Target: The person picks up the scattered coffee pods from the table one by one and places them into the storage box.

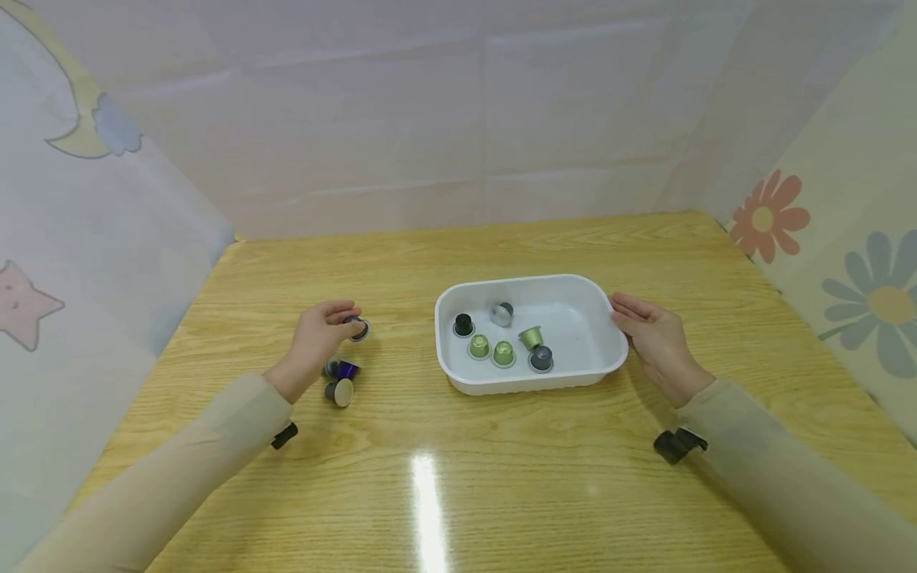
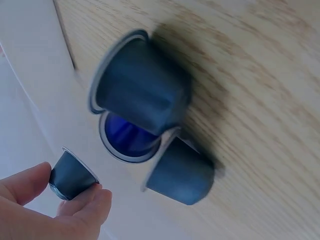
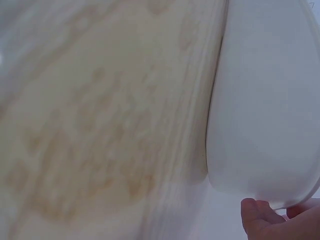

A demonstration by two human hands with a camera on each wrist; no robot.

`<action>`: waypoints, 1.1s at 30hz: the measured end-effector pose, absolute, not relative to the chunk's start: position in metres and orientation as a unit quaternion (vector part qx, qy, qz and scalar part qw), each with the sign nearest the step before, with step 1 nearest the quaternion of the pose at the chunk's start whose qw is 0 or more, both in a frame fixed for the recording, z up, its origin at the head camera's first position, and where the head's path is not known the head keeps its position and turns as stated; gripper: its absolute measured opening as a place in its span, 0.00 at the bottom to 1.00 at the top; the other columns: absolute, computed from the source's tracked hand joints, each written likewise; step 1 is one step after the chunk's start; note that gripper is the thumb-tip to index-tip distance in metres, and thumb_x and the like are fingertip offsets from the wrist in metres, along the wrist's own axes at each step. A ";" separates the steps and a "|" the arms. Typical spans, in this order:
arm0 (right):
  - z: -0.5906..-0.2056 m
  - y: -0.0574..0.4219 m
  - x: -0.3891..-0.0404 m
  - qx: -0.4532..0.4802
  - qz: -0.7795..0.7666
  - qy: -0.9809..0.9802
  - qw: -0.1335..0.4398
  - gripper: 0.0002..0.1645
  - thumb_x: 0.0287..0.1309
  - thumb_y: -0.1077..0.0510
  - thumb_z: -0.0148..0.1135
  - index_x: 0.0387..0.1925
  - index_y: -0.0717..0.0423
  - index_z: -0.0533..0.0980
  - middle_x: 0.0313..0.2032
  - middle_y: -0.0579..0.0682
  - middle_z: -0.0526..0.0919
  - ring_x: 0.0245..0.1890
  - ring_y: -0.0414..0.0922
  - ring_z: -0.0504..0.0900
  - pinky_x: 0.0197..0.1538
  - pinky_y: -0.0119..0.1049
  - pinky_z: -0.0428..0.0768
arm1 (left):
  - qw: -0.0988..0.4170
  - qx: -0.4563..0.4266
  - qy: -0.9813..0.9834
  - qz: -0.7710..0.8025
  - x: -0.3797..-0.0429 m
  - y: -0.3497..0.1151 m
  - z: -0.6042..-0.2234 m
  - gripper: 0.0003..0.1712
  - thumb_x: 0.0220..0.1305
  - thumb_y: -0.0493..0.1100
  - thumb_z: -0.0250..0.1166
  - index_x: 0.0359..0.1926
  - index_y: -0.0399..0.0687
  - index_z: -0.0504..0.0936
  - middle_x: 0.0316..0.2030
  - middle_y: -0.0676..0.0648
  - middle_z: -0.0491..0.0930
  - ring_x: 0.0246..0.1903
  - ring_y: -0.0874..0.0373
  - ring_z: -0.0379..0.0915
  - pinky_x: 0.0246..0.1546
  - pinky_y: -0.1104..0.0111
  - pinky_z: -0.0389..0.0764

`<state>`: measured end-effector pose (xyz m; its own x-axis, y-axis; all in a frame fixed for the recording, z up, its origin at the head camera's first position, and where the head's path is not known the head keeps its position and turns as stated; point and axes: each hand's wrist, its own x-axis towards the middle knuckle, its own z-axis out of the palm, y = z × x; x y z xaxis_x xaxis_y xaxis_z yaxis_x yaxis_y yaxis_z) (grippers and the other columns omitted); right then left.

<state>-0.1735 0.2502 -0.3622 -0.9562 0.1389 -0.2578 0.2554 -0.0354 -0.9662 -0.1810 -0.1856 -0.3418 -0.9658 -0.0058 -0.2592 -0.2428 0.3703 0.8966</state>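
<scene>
My left hand (image 1: pixel 315 341) pinches a dark blue-grey coffee capsule (image 2: pixel 72 177) between thumb and fingers, left of the white tray (image 1: pixel 530 383). Just nearer than that hand, a purple-blue capsule (image 1: pixel 347 370) lies against two dark capsules; one dark capsule (image 1: pixel 342 392) turns its pale lid outward. My right hand (image 1: pixel 657 350) grips the tray's right end at the rim, as the right wrist view also shows. Inside the tray sit a black capsule (image 1: pixel 463 325), a silver one (image 1: pixel 501 314) on its side, a dark grey one (image 1: pixel 541 359) and several green capsules (image 1: pixel 504 353).
The wooden table (image 1: pixel 458 454) has a bright streak of reflected light at the front. A pale sheet (image 1: pixel 458 119) stands behind it, with patterned sheets (image 1: pixel 845 239) along the sides. A black wrist strap piece (image 1: pixel 673 447) hangs below the right sleeve.
</scene>
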 end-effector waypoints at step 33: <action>-0.362 0.251 -0.172 0.137 -0.700 0.700 0.035 0.32 0.67 0.65 0.56 0.69 0.67 0.60 0.63 0.52 0.71 0.56 0.33 0.76 0.49 0.20 0.76 | 0.106 -0.024 0.802 0.587 -0.181 -0.136 -0.328 0.26 0.68 0.35 0.61 0.65 0.32 0.68 0.61 0.36 0.73 0.59 0.48 0.71 0.63 0.60 0.70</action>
<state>-0.1717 0.2506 -0.3619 -0.9597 0.1433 -0.2416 0.2417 -0.0169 -0.9702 -0.1808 -0.1365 -0.3280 -0.9764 0.0860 -0.1981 -0.1630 0.3088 0.9371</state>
